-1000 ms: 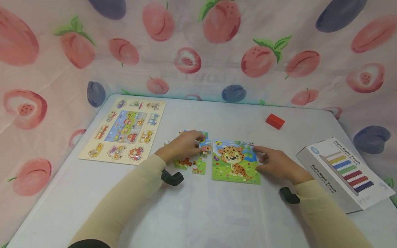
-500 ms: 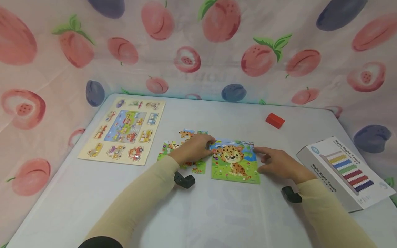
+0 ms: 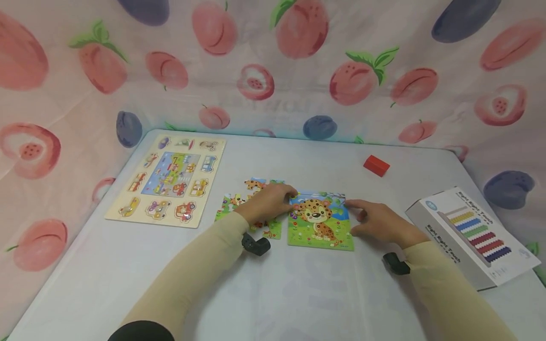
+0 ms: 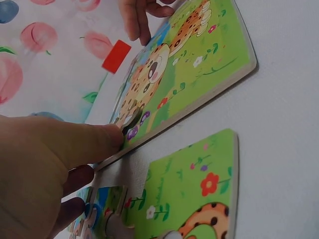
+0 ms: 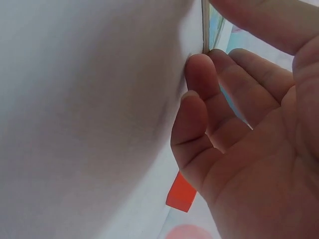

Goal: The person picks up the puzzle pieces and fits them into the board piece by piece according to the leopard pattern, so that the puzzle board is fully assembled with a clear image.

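From where I stand, the left hand (image 3: 268,202) pinches a puzzle piece (image 4: 128,113) at the left edge of the leopard board (image 3: 304,237), near its far corner. The piece appears tilted, board immediately rightward. The right hand (image 3: 383,222), thumb and forefinger spread, meets the opposite edge.

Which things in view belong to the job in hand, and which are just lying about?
Apparently in the job:
square green and blue leopard board, between left hand and right hand
flat multicoloured jigsaw pieces

Apparently just lying about, untouched:
cream rectangular board with vehicle pictures
small red block
white and grey cardboard box
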`<state>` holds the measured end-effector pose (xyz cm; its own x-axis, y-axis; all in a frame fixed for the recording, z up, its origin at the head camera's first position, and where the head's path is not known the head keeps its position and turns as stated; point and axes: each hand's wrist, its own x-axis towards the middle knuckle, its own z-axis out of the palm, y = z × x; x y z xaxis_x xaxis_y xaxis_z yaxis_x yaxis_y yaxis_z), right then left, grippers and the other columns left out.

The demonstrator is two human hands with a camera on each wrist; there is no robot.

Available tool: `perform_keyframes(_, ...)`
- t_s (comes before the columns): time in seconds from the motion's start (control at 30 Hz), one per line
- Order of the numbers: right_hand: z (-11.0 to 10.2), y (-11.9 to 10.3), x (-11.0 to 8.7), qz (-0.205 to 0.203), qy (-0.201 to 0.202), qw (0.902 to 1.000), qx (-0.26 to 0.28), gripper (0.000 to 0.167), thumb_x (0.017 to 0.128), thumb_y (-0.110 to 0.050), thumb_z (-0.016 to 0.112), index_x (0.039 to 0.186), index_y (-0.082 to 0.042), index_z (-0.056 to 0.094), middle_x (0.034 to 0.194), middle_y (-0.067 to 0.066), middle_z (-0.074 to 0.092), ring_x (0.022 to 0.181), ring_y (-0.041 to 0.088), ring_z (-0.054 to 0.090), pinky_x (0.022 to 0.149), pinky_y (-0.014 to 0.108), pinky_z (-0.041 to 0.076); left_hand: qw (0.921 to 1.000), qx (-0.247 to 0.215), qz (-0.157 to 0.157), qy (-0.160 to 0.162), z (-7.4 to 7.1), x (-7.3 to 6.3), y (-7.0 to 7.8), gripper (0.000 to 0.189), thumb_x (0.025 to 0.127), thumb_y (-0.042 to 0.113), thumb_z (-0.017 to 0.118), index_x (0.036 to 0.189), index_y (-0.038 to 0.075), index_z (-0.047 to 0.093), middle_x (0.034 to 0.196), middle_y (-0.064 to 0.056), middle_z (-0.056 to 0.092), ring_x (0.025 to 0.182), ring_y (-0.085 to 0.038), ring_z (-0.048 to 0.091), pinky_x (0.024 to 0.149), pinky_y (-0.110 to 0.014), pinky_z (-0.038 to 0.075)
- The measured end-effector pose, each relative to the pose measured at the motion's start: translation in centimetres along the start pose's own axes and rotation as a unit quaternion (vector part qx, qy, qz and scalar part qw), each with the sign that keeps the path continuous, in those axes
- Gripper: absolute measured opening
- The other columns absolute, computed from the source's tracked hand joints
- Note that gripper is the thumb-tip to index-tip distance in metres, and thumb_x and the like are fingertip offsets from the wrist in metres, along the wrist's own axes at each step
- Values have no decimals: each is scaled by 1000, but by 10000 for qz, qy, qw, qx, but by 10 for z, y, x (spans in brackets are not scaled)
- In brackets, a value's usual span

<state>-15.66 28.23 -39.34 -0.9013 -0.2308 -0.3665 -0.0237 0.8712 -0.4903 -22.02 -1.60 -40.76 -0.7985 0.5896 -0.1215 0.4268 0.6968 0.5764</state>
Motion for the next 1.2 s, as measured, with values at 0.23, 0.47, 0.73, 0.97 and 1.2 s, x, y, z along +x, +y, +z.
perform_keyframes(0.23, 0, -3, 2, 38, -55, 10000, 0, 80, 84, -25, 82, 152, -11, 43, 116, 15, 59, 105, 32, 53, 87, 48, 51, 10000, 21, -92, 24, 1, 2, 2, 44, 96, 26, 69, 137, 10, 61, 135, -4, 61, 127, -20, 53, 105, -36, 42)
perform_keyframes(0.47, -1, -7, 4, 10, -92, 10000, -21, 79, 85, -22, 81, 152, -9, 41, 117, 16, 59, 106, 33, 53, 88, 50, 51, 9996, 203, -144, 97, 0, 5, 3, 42, 97, 26, 68, 135, 9, 62, 135, -6, 62, 127, -23, 53, 106, -37, 41)
perform_keyframes(0.73, 4, -7, 3, 81, 16, 9999, -83, 78, 84, -24, 81, 152, -11, 43, 121, 19, 59, 110, 36, 53, 88, 52, 52, 9996, 224, -101, 165, 5, 6, 5, 42, 97, 26, 68, 135, 8, 62, 135, -7, 62, 129, -24, 52, 107, -38, 40)
perform_keyframes(0.97, 6, -6, 3, -77, 162, 9998, -105, 77, 85, -24, 80, 151, -9, 44, 121, 19, 59, 109, 36, 53, 89, 52, 51, 9985, 432, -211, 264, 8, 8, 8, 41, 96, 28, 69, 133, 11, 65, 134, -5, 62, 129, -25, 52, 107, -39, 41)
perform_keyframes(1.2, 7, -5, 4, -80, 173, 9998, -106, 76, 86, -25, 79, 151, -9, 43, 122, 20, 59, 110, 36, 53, 91, 53, 50, 9963, 789, -155, 297, 9, 10, 10, 41, 96, 32, 69, 132, 12, 67, 132, -4, 65, 134, -30, 48, 112, -41, 35)
